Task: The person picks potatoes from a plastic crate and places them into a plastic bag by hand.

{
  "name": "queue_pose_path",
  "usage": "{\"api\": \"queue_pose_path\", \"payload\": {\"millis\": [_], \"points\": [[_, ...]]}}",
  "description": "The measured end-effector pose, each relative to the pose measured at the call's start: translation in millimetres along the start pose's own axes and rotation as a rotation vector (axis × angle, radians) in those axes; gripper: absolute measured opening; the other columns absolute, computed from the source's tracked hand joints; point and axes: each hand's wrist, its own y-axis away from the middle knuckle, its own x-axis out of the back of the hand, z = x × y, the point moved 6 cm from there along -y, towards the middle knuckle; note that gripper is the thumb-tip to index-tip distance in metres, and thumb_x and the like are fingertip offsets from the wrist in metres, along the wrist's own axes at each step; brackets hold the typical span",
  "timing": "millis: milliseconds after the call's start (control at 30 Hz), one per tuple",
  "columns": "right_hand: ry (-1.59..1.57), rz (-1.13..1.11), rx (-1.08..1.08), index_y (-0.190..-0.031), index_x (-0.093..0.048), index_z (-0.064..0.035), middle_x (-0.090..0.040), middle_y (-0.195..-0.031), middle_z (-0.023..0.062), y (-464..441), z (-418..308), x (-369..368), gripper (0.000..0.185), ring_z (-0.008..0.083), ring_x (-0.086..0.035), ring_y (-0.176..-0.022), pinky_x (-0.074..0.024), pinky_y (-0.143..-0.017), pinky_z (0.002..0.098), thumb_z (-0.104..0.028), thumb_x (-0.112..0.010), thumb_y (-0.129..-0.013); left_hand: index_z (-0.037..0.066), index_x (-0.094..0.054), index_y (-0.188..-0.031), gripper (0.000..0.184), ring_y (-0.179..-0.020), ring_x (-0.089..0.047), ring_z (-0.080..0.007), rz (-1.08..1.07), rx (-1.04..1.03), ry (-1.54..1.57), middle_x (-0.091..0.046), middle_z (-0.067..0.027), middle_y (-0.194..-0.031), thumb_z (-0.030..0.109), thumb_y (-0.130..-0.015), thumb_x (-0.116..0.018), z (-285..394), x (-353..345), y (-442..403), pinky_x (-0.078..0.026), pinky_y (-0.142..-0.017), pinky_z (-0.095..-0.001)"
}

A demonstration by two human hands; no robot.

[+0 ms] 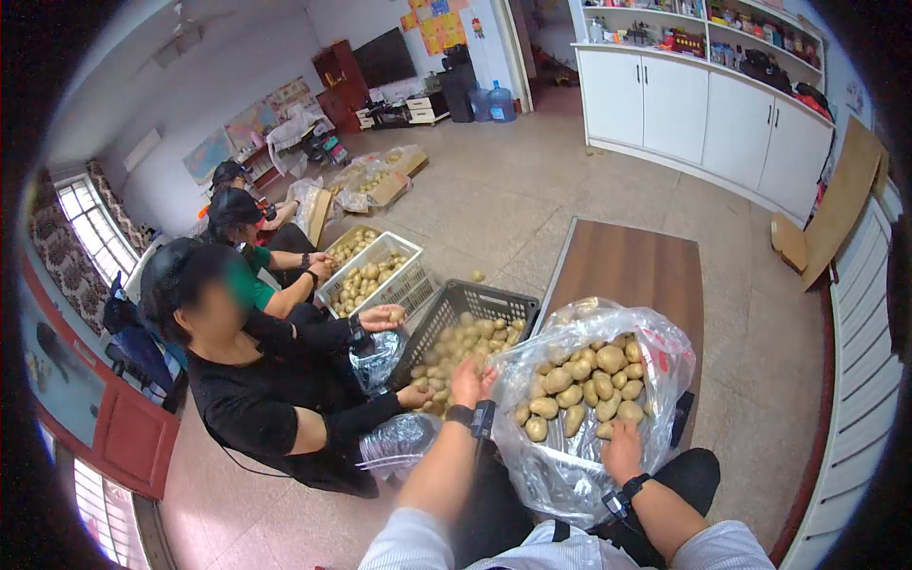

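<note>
My left hand (470, 383) is over the near right edge of the black crate (439, 321), beside the plastic bag. Its fingers look apart, and I see nothing held in them. Inside the crate lie many potatoes (489, 334), some blurred. My right hand (622, 454) reaches down into the open clear plastic bag (518, 454), its fingers closed around a potato (605, 430) at the near edge of the pile. More potatoes (600, 384) fill the bag's far part.
On the left a co-worker in black (256, 408) has both hands at the crate, one holding a potato (396, 313). Beyond sit other people and a white crate (385, 275) of potatoes. A brown wooden table (632, 261) stands behind the bag; white cabinets (679, 109) line the back.
</note>
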Motion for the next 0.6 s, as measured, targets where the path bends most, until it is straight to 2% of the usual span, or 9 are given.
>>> {"api": "queue_pose_path", "payload": {"millis": [67,133,233,367,400,433,533,567,600], "points": [[-0.042,-0.033,-0.033,-0.116,-0.052,-0.0066,-0.05,-0.11,0.0203,2,-2,2,0.044,0.0388,-0.052,-0.101,-0.0471,-0.083,0.0465,-0.009,-0.063,-0.073,0.006,-0.044,-0.122,0.038,-0.095,-0.053,-0.0327,-0.032,-0.179,-0.229,-0.044,-0.0105,-0.122,0.021,-0.089,-0.058,4,15,0,-0.052,-0.075,-0.0453],[0.058,-0.088,0.01,-0.116,-0.052,-0.0081,-0.05,-0.108,0.0201,1,-9,3,0.041,0.0388,-0.054,-0.096,-0.0489,-0.078,0.0475,-0.008,-0.06,-0.076,0.004,-0.044,-0.12,0.04,-0.101,-0.051,-0.0322,-0.067,-0.362,-0.457,-0.042,-0.0106,-0.123,0.018,-0.087,-0.061,16,20,-1,-0.052,-0.079,-0.0457],[0.1,-0.047,0.091,-0.112,-0.055,-0.0105,-0.051,-0.103,0.0168,-1,-2,-17,0.04,0.0368,-0.055,-0.09,-0.0476,-0.076,0.0478,-0.009,-0.063,-0.073,0.003,-0.048,-0.113,0.039,-0.105,-0.05,-0.0297,-0.08,-0.324,-1.033,-0.047,-0.0115,-0.118,0.01,-0.08,-0.068,62,-6,16,-0.049,-0.088,-0.0417],[0.088,-0.079,0.17,-0.11,-0.056,-0.0069,-0.051,-0.098,0.0192,1,-13,-13,0.037,0.0379,-0.054,-0.091,-0.0472,-0.076,0.0478,-0.008,-0.061,-0.073,0.005,-0.057,-0.073,0.032,-0.068,-0.059,-0.0326,0.193,-0.998,-1.593,-0.057,-0.0155,-0.067,0.028,-0.065,-0.079,84,-12,34,-0.045,-0.053,-0.0452],[0.078,-0.123,0.15,-0.109,-0.056,-0.0055,-0.051,-0.096,0.0203,-1,-13,-15,0.037,0.0389,-0.053,-0.094,-0.0464,-0.079,0.0477,-0.009,-0.062,-0.073,0.005,-0.057,-0.074,0.03,-0.063,-0.057,-0.0336,0.128,-0.874,-1.72,-0.058,-0.0158,-0.07,0.027,-0.067,-0.077,86,-9,30,-0.044,-0.054,-0.0453],[0.077,-0.12,0.157,-0.109,-0.056,-0.0055,-0.051,-0.096,0.0203,-1,-12,-17,0.037,0.0389,-0.053,-0.094,-0.0464,-0.079,0.0477,-0.009,-0.062,-0.073,0.005,-0.057,-0.074,0.03,-0.063,-0.057,-0.0336,0.136,-0.879,-1.719,-0.058,-0.0158,-0.07,0.027,-0.067,-0.077,94,-10,27,-0.044,-0.054,-0.0453],[-0.056,-0.154,0.095,-0.11,-0.055,-0.0039,-0.052,-0.097,0.0216,-2,-6,-23,0.036,0.04,-0.053,-0.095,-0.045,-0.083,0.0474,-0.011,-0.062,-0.074,0.008,-0.059,-0.074,0.025,-0.067,-0.057,-0.0344,0.259,0.156,-0.247,-0.057,-0.0148,-0.069,0.02,-0.062,-0.078,42,60,-20,-0.046,-0.058,-0.0461],[-0.11,-0.137,0.078,-0.11,-0.055,-0.0028,-0.054,-0.099,0.0233,-1,-5,-22,0.037,0.041,-0.053,-0.096,-0.0449,-0.084,0.0477,-0.013,-0.062,-0.076,0.008,-0.059,-0.074,0.025,-0.067,-0.057,-0.0344,0.264,0.164,-0.248,-0.057,-0.0148,-0.069,0.02,-0.062,-0.078,41,59,-11,-0.046,-0.058,-0.0461],[-0.165,-0.116,0.062,-0.111,-0.055,-0.0017,-0.055,-0.1,0.0249,-2,-4,-20,0.037,0.0421,-0.053,-0.097,-0.0447,-0.084,0.048,-0.016,-0.063,-0.077,0.008,-0.06,-0.074,0.022,-0.066,-0.057,-0.0349,0.218,-0.162,-0.777,-0.058,-0.0153,-0.071,0.019,-0.064,-0.075,64,43,-2,-0.046,-0.058,-0.0461]]}}
